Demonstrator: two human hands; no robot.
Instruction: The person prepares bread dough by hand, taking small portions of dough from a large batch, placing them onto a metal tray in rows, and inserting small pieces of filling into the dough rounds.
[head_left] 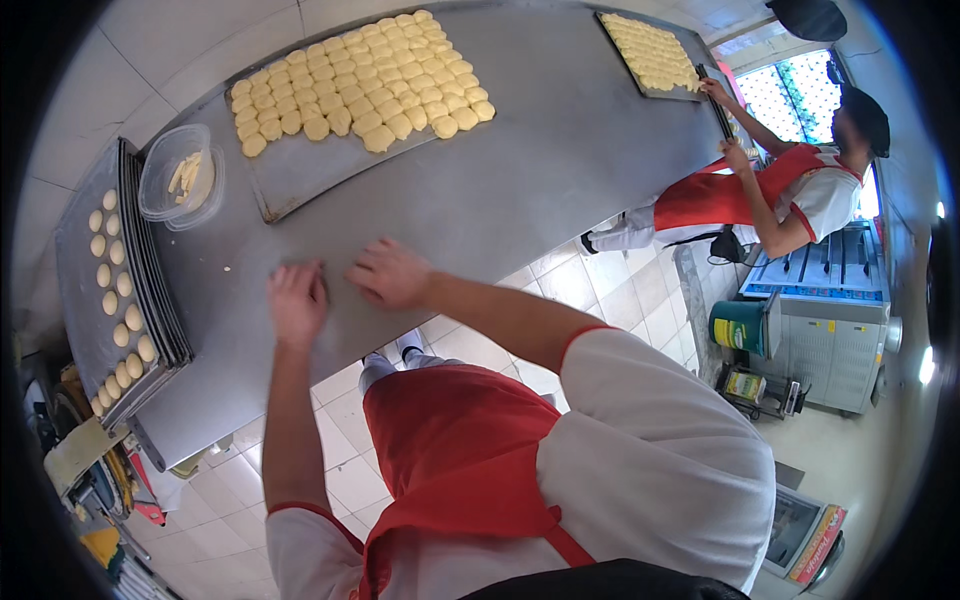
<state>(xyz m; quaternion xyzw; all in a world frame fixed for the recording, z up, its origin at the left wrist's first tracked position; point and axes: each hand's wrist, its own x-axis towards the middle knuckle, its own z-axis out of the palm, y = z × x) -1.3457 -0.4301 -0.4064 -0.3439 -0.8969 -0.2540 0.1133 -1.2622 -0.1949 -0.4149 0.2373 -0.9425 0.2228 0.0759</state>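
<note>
My left hand point(298, 300) rests palm down on the steel table point(430, 210), its fingers curled in. Just to its right, my right hand point(390, 273) is cupped low over the same surface. Whatever lies under either palm, if anything, is hidden. Beyond my hands, rows of pale yellow dough balls point(365, 85) crowd the far part of a flat baking tray point(310, 183), whose near part is bare. Left of my left hand stands a clear plastic tub point(150, 190) with pale yellow sticks point(186, 177) in it.
At far left, dough balls point(117, 252) sit on the top tray of a stack of trays point(165, 300). On the right, a co-worker point(800, 195) in a red apron holds a dark bar-shaped object beside another tray of dough point(650, 55). A green bucket point(738, 325) stands behind me.
</note>
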